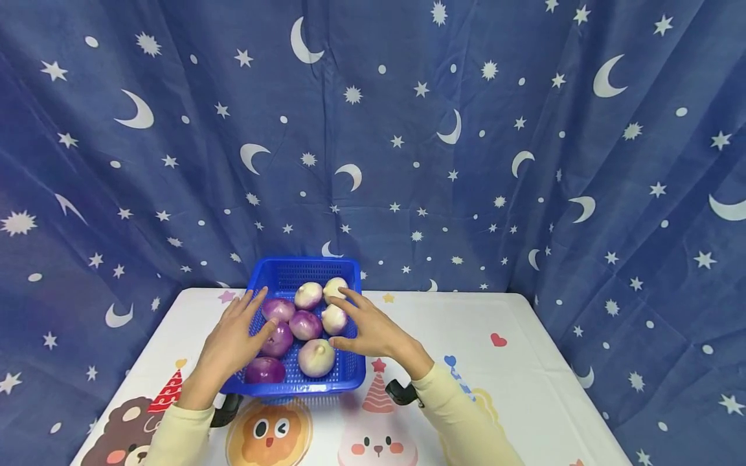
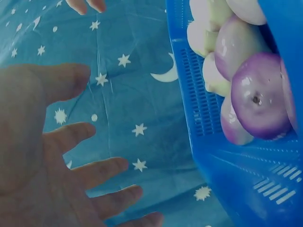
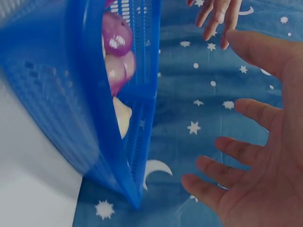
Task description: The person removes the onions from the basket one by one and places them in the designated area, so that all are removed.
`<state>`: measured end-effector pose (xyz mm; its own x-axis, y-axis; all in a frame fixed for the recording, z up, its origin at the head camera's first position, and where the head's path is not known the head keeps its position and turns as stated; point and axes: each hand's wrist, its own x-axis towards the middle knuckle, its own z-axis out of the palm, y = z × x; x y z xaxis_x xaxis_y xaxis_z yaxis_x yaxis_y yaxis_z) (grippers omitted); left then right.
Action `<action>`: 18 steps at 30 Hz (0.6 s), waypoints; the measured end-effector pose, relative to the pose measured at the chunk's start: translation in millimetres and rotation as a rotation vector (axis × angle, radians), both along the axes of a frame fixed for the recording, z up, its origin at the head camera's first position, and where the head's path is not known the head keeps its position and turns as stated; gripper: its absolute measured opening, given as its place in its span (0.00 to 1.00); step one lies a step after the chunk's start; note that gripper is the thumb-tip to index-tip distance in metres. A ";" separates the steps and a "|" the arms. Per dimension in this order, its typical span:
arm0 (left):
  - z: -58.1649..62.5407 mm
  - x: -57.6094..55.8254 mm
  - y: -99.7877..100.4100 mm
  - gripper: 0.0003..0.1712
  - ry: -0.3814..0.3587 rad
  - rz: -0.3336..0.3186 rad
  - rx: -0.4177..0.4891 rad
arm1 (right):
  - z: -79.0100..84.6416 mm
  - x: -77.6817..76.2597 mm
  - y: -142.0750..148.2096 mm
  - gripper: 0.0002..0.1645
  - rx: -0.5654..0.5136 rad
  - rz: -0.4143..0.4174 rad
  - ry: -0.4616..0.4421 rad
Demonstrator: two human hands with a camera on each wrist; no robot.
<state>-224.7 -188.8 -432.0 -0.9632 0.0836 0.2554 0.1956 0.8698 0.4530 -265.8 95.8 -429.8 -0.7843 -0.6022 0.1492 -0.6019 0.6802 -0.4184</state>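
Note:
A blue plastic basket [image 1: 291,389] with perforated walls holds several onions. Purple ones, such as the onion [image 1: 265,370] at the front, lie mostly on the left. Paler ones, like the whitish onion [image 1: 316,358], lie on the right. Over the basket's left side hovers my left hand [image 1: 233,333], fingers spread and nothing in them. My right hand [image 1: 373,327] is held likewise over the right side, thumb and fingers apart, overlapping the rim in the head view. Both wrist views show bare palms, the left hand [image 2: 71,165] and the right hand [image 3: 265,142], facing the basket from above.
The basket stands near the far edge of a table with a white cloth [image 1: 454,336] printed with cartoon figures. Behind and beside the table hangs a blue curtain [image 1: 396,162] with moons and stars. A dark wrist device [image 1: 402,392] sits beneath the right wrist.

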 end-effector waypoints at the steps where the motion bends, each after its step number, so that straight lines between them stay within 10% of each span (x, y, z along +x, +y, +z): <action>1: -0.4 0.1 -2.4 0.40 -0.003 0.003 0.013 | -0.3 0.2 -2.3 0.45 0.000 0.000 0.001; 18: -26.6 6.6 -37.9 0.37 -0.029 0.041 0.209 | -21.6 4.7 -36.5 0.41 0.031 0.041 -0.096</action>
